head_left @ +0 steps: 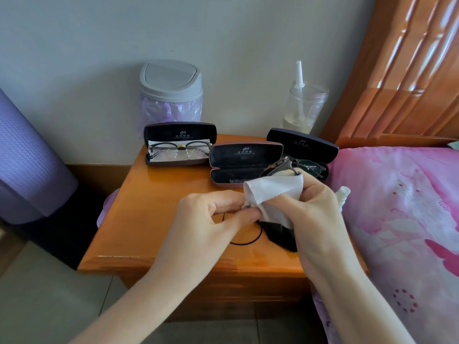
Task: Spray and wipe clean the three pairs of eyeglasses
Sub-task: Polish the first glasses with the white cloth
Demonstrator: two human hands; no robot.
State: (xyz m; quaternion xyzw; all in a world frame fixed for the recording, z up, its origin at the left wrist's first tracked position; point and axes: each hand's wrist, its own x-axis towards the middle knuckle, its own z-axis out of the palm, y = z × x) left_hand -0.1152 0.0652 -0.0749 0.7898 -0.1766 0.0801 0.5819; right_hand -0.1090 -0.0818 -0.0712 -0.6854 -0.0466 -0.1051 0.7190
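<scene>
Above the front half of the nightstand [154, 194], both hands work one pair of eyeglasses [280, 167]. The right hand [315, 209] is closed around a white cloth [275, 189] wrapped over the frame; one lens and temple project just beyond its fingertips. The left hand [208, 217] pinches the cloth's near corner between thumb and forefinger. Directly beyond the right hand lies the empty middle case [246, 162], open. A second case [308, 150] beyond and right of it holds glasses; a third case [180, 145], well beyond the left hand, holds another pair. A small spray bottle [342, 193] shows just right of the right hand.
</scene>
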